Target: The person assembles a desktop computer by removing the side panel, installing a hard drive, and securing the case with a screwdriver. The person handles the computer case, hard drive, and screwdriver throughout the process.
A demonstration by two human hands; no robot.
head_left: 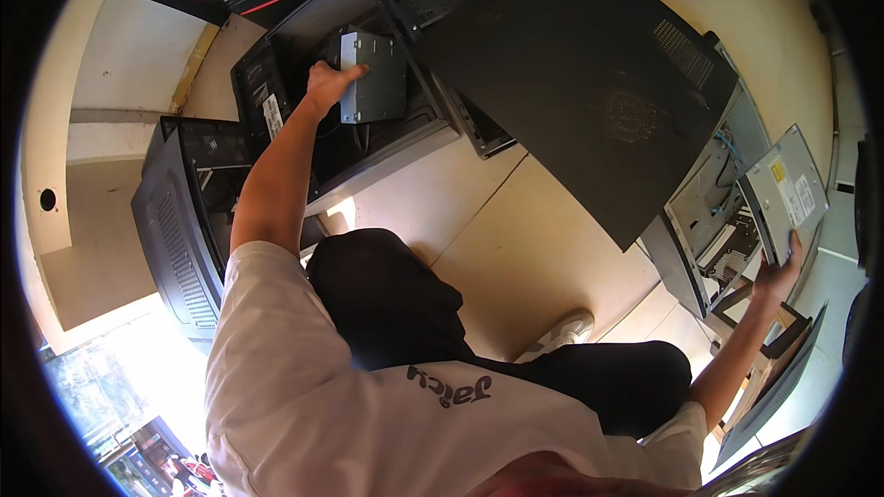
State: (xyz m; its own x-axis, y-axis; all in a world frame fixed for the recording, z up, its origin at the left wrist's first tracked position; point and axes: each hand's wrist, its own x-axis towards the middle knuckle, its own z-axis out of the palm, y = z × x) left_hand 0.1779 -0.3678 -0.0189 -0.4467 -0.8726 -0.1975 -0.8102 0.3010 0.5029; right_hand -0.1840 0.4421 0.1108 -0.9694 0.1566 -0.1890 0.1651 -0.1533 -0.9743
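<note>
My left hand (331, 87) grips a boxy grey metal drive (382, 78) by its pale edge, thumb across its top. That drive is over an open black computer case (391, 158), with dark parts and cables inside. Out to the right, my right hand (780, 274) is closed on the lower end of an optical drive (790, 186), a flat silver box with white labels and a yellow sticker. This one is tilted above another open computer case (677, 253), where a circuit board and blue cables show.
A large black side panel (571, 64) with vent holes lies across the middle. Another black case (170, 230) stands at the left. A wooden frame (783, 327) and a dark panel (773, 391) are at the lower right. My shoe (562, 336) rests on the tiled floor (516, 248).
</note>
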